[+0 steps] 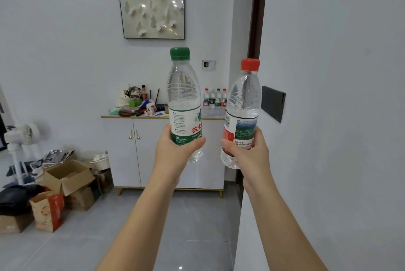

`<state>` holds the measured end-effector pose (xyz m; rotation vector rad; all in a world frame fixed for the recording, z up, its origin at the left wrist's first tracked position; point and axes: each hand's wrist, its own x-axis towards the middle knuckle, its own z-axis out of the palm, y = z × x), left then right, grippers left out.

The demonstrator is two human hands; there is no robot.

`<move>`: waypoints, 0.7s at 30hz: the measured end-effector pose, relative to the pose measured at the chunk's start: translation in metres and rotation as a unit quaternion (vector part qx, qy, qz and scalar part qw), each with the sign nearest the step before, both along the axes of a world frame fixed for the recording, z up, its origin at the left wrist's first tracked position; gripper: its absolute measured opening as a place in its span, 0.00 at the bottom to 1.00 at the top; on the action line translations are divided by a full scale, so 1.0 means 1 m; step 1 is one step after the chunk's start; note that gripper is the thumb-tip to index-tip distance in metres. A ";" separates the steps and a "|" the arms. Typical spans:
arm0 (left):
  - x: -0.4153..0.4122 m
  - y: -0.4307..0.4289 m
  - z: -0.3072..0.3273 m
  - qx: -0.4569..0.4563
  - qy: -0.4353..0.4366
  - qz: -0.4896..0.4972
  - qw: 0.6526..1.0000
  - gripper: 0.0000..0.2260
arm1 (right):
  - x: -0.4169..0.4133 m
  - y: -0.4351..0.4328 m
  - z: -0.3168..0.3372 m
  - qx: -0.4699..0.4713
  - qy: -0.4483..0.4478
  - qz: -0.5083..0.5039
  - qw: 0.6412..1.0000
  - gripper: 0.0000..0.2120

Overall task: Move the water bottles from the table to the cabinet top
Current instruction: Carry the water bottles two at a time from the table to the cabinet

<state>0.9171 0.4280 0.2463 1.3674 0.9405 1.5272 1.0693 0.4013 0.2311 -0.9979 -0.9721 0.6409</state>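
Both hands are clenched around bottles, each held upright with its long axis close to vertical. The left hand (pixel 177 148) grips the lower label of a clear plastic water bottle with a green cap and a green-and-white label (pixel 184 104). The right hand (pixel 247 150) grips the lower half of a clear plastic water bottle with a red cap and a red-and-white label (pixel 242 115). Both bottles are carried at arm's length in the air, well apart from any surface, with the arms stretched forward side by side. The goal, a white two-door cabinet with a pale gold-edged top (pixel 140 116), stands straight ahead against the far wall, across a stretch of grey tiled floor (pixel 186 227). A row of four small water bottles with red and green caps (pixel 214 97) already stands on the right end of that top, while the left and middle carry a heap of bags, jars and odds and ends (pixel 135 104). The free strip seems to lie around that row, so the right hand looks nearer to it, hard by the white wall corner (pixel 252 205). The table is not in view. I judge this the carrying step, with the setting-down not yet done.
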 end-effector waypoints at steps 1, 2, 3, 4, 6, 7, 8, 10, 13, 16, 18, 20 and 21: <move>0.001 0.014 -0.001 0.001 0.003 0.000 1.000 0.24 | 0.001 0.013 -0.001 -0.001 0.003 -0.003 1.000 0.30; 0.002 0.030 -0.001 0.003 0.006 -0.002 1.000 0.24 | 0.001 0.027 -0.003 -0.002 0.007 -0.006 1.000 0.30; 0.004 0.045 -0.001 0.005 0.008 -0.005 1.000 0.25 | 0.001 0.041 -0.004 -0.001 0.012 -0.009 1.000 0.30; 0.005 0.062 -0.002 0.006 0.008 -0.010 1.000 0.25 | 0.002 0.056 -0.005 0.001 0.017 -0.011 1.000 0.30; 0.007 0.095 -0.003 0.005 0.010 -0.020 1.000 0.24 | 0.002 0.087 -0.007 0.003 0.028 -0.020 0.999 0.30; 0.008 0.113 -0.004 0.005 0.013 -0.022 1.000 0.24 | 0.002 0.102 -0.007 0.004 0.034 -0.026 0.999 0.30; 0.009 0.130 -0.005 0.002 0.015 -0.024 1.000 0.24 | 0.002 0.118 -0.006 0.006 0.038 -0.032 0.999 0.30; 0.011 0.166 -0.006 -0.008 0.016 -0.031 0.999 0.25 | 0.003 0.151 -0.002 0.009 0.041 -0.041 0.998 0.29; 0.014 0.216 -0.006 -0.017 0.015 -0.043 0.999 0.26 | 0.004 0.196 0.001 0.010 0.036 -0.053 0.998 0.28; 0.016 0.259 -0.007 -0.020 0.011 -0.054 0.998 0.28 | 0.007 0.234 -0.001 0.009 0.038 -0.065 0.997 0.28; 0.017 0.285 -0.009 -0.020 0.006 -0.061 0.998 0.28 | 0.010 0.258 -0.002 0.005 0.033 -0.071 0.997 0.30; 0.019 0.302 -0.011 -0.018 0.004 -0.058 0.998 0.28 | 0.013 0.275 -0.004 -0.001 0.030 -0.077 0.997 0.31; 0.020 0.314 -0.013 -0.020 0.000 -0.057 0.998 0.28 | 0.016 0.286 -0.006 -0.005 0.030 -0.079 0.996 0.31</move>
